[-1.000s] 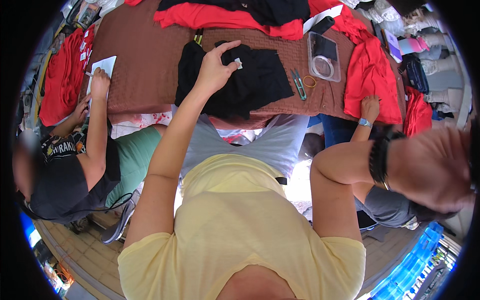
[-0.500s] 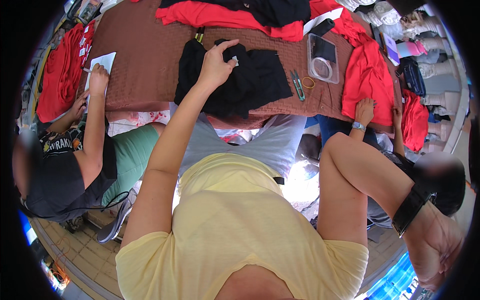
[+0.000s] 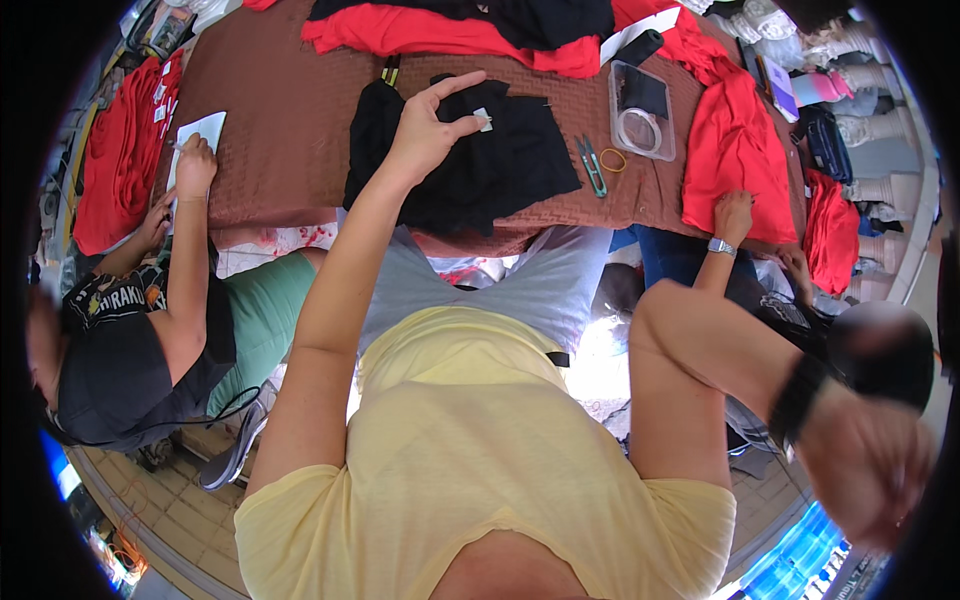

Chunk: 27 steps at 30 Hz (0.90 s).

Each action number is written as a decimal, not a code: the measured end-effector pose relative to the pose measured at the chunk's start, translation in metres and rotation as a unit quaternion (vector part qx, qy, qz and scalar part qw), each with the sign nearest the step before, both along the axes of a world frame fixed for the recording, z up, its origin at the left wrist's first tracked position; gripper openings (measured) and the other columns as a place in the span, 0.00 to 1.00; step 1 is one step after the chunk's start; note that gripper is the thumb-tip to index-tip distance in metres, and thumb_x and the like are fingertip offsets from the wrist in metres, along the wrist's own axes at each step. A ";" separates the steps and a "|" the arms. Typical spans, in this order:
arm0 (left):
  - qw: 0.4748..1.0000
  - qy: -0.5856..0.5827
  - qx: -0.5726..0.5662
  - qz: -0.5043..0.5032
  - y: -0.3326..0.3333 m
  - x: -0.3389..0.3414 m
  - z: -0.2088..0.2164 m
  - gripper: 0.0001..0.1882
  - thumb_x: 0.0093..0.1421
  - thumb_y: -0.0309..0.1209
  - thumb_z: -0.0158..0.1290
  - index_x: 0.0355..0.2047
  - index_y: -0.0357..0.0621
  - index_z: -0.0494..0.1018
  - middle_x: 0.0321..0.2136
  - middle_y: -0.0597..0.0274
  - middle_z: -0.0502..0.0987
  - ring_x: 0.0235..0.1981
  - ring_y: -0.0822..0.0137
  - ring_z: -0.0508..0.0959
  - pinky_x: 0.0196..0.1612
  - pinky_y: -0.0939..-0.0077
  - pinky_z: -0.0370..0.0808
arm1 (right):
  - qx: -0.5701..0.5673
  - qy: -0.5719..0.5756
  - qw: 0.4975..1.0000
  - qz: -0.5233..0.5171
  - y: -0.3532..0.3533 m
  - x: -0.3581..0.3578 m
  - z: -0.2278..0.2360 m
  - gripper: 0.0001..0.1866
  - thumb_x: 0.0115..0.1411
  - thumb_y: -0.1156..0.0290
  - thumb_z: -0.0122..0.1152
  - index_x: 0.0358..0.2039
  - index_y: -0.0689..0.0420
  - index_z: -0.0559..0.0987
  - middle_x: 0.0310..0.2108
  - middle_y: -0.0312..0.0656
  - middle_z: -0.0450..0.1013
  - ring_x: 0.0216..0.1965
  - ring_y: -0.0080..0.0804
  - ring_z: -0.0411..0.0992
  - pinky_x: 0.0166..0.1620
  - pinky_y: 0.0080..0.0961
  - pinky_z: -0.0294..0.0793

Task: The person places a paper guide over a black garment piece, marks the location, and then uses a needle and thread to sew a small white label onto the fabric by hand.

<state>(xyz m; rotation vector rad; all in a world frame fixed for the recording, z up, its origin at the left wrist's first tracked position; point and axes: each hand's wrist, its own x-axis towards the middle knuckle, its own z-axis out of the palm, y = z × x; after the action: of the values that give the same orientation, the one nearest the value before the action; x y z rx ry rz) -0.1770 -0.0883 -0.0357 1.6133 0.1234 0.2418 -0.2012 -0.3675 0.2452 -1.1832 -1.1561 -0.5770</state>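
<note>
My left hand (image 3: 428, 132) hovers over or rests on a black garment (image 3: 525, 145) on the table. Its index finger is stretched out, with the thumb apart from it, and the thumb tip meets a small white label (image 3: 483, 117) on the dark cloth. Whether the other fingers touch the fabric is hidden. Far from the table, at the lower right, my right hand (image 3: 865, 460) is raised out to the side past a black wristband (image 3: 797, 400). Motion smears its fingers, so their shape and anything in them cannot be made out.
Right of the garment lie thread snips (image 3: 592, 168), a yellow rubber band (image 3: 613, 160) and a clear plastic box (image 3: 668, 140). A person at left writes on white paper (image 3: 203, 130) beside stacked red cloth (image 3: 118, 160). Another person's hand (image 3: 733, 215) rests on a red garment (image 3: 735, 150).
My right hand has swung slightly upward and is now blurred. My left hand stays over the black garment with its index finger reaching a little farther right. The person at right has shifted a hand.
</note>
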 end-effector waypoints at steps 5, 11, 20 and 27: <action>0.994 -0.010 -0.096 -0.042 -0.003 -0.018 0.032 0.32 0.53 0.23 0.65 0.61 0.41 0.74 0.60 0.59 0.75 0.63 0.66 0.70 0.69 0.69 0.61 | -0.187 0.226 0.952 -0.081 0.054 0.024 -0.105 0.10 0.63 0.83 0.61 0.46 0.65 0.81 0.42 0.44 0.77 0.35 0.28 0.81 0.38 0.20 0.81; 0.993 -0.005 -0.104 -0.050 0.000 -0.024 0.037 0.34 0.53 0.25 0.66 0.62 0.40 0.73 0.60 0.59 0.75 0.65 0.66 0.69 0.71 0.66 0.55 | -0.235 0.263 0.930 -0.103 0.086 0.044 -0.238 0.06 0.57 0.81 0.68 0.37 0.61 0.85 0.29 0.41 0.75 0.28 0.27 0.75 0.33 0.24 0.74; 0.994 0.008 -0.092 -0.058 -0.006 -0.028 0.038 0.35 0.52 0.27 0.68 0.62 0.41 0.73 0.61 0.58 0.75 0.66 0.66 0.68 0.73 0.64 0.51 | -0.252 0.225 0.930 -0.145 0.077 0.045 -0.245 0.10 0.57 0.79 0.70 0.40 0.55 0.88 0.27 0.38 0.69 0.28 0.27 0.69 0.31 0.26 0.68; 0.994 0.015 -0.095 -0.059 -0.009 -0.028 0.036 0.35 0.52 0.28 0.68 0.62 0.41 0.73 0.61 0.58 0.74 0.66 0.65 0.67 0.73 0.63 0.50 | -0.241 0.224 0.934 -0.139 0.076 0.047 -0.252 0.09 0.57 0.78 0.70 0.39 0.55 0.88 0.26 0.38 0.68 0.27 0.29 0.68 0.31 0.26 0.68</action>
<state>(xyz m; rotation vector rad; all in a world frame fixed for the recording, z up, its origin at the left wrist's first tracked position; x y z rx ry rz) -0.2048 -0.0968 0.0002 1.4300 0.0711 0.1100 -0.1544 -0.2919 -0.0072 -1.8120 -0.7540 -0.2054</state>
